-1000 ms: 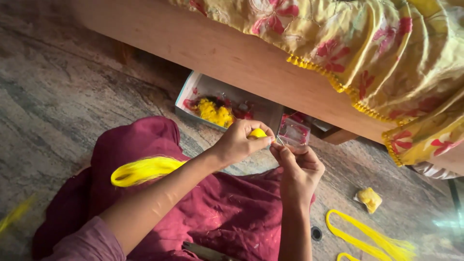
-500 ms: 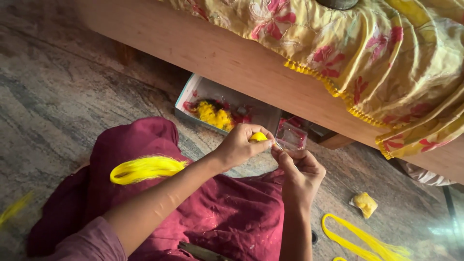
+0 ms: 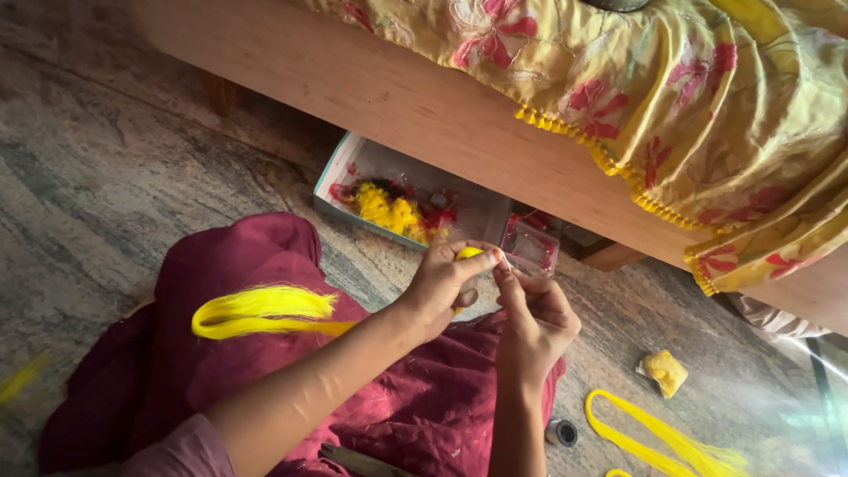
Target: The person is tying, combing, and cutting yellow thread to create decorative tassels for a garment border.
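Grey-brown stone floor fills the left and lower parts of the view, and a wooden bed frame runs slantwise across the top, with a yellow bedcover patterned in red flowers hanging over its edge. Half under the frame sits an open box on the floor, holding yellow and red bits of craft material; just beside its right end is a small clear plastic container.

A person sits on the floor in a maroon garment that spreads over the lap. Both hands meet above the lap, in front of the box. The left hand is curled nearly closed, its fingertips pinching a small yellow pompom. The right hand is likewise closed at the fingertips, thumb and forefinger pressed together right against the pompom; whether something thin such as a thread or needle lies between them is too small to tell.

A bundle of bright yellow thread lies on the maroon cloth, left of the left forearm. Near the lower right corner of the floor lie a loop of the same yellow thread, a small yellow lump and, close to the right forearm, a small dark spool.
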